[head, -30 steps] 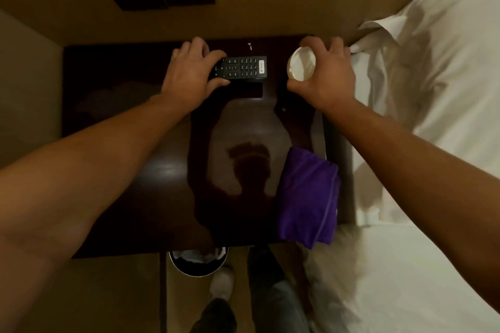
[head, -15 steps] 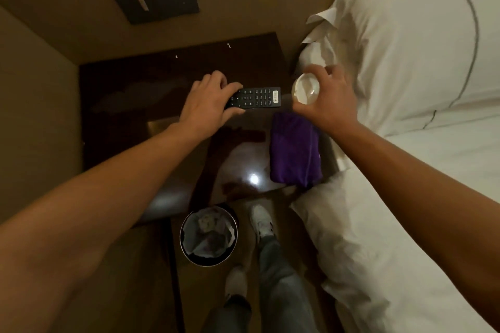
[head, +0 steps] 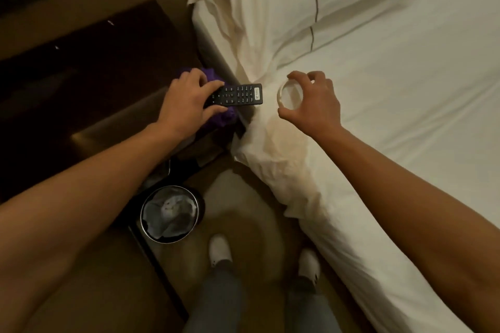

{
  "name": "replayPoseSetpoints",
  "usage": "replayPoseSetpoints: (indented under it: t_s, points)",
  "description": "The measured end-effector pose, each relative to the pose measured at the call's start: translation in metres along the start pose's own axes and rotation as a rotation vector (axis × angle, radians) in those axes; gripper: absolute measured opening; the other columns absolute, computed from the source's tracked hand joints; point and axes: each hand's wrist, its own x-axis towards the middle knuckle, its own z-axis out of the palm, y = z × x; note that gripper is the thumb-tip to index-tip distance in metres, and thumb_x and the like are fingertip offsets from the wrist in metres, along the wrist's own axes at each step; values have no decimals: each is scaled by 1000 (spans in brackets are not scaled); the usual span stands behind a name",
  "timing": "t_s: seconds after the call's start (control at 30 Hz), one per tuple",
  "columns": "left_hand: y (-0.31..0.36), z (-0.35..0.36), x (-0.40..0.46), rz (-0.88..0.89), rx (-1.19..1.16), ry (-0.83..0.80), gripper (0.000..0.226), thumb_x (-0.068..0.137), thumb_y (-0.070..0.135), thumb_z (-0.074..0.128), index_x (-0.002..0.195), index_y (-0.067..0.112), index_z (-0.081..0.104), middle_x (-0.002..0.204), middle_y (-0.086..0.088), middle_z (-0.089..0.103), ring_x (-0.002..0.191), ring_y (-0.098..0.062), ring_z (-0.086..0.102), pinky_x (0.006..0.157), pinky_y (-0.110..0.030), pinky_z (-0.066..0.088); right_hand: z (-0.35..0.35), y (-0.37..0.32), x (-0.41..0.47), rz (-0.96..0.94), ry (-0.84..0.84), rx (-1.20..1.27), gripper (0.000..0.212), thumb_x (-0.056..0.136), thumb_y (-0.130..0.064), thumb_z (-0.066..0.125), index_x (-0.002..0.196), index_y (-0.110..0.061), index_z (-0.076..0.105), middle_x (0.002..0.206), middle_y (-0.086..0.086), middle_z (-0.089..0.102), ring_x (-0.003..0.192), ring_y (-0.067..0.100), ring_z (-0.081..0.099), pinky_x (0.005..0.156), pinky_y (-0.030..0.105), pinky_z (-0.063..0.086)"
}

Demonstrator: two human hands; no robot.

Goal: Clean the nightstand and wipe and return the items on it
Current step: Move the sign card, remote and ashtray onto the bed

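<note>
My left hand (head: 186,101) grips a black remote control (head: 240,94) by its near end and holds it in the air over the nightstand's right edge, its far end reaching toward the bed. My right hand (head: 315,104) holds a small round white dish (head: 288,94) by its rim, above the white bed sheet. The dark wooden nightstand (head: 89,73) lies to the left. A purple cloth (head: 221,116) sits on its right edge, mostly hidden under my left hand and the remote.
The white bed (head: 392,89) with a pillow (head: 270,3) fills the right side. A round black waste bin (head: 170,213) with a liner stands on the floor below the nightstand. My feet in white slippers (head: 220,250) stand on the brown floor beside the bed.
Both hands lifted the remote and the dish off the nightstand and carried them right toward the bed. The view turned right with them, bringing more of the bed into sight.
</note>
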Motion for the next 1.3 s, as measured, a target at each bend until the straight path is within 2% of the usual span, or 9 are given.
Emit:
replayPoseSetpoints:
  t_s: [0.13, 0.3, 0.57, 0.8, 1.07, 1.3]
  points:
    - [81, 15, 11, 107, -20, -39, 59, 85, 44, 75, 134, 16, 61, 112, -19, 55, 99, -39, 53, 84, -50, 45, -31, 77, -47, 97, 23, -34, 78, 67, -49, 80, 138, -38, 52, 135, 4, 50, 124, 28, 48, 78, 34, 43]
    - [185, 36, 0, 224, -5, -45, 59, 86, 46, 74, 136, 17, 60, 113, -16, 55, 97, -35, 54, 86, -49, 48, -70, 165, -112, 144, 20, -28, 78, 68, -49, 81, 139, -38, 53, 135, 5, 51, 125, 29, 48, 86, 37, 48]
    - [386, 62, -25, 338, -22, -72, 56, 87, 42, 74, 135, 17, 60, 113, -17, 55, 97, -37, 53, 82, -47, 47, -155, 320, -245, 272, 73, -7, 80, 66, -55, 76, 140, -35, 54, 133, 7, 54, 120, 31, 52, 96, 42, 46]
    - [558, 98, -57, 490, -80, -133, 56, 87, 42, 75, 135, 18, 61, 114, -16, 55, 99, -34, 54, 82, -45, 48, -203, 430, -353, 414, 142, 33, 79, 64, -58, 72, 138, -35, 55, 130, 5, 56, 117, 30, 53, 95, 42, 47]
    - [678, 141, -108, 649, -114, -201, 57, 86, 41, 75, 135, 16, 61, 113, -17, 55, 100, -36, 53, 82, -46, 48, -212, 526, -480, 643, 212, 104, 77, 64, -54, 73, 137, -37, 57, 128, 2, 55, 117, 28, 52, 93, 38, 45]
    - [753, 167, -160, 786, -159, -281, 55, 86, 37, 78, 133, 13, 63, 110, -17, 56, 96, -35, 55, 81, -44, 49, -203, 572, -572, 802, 207, 145, 76, 67, -50, 79, 138, -39, 55, 133, 2, 52, 123, 28, 49, 95, 39, 47]
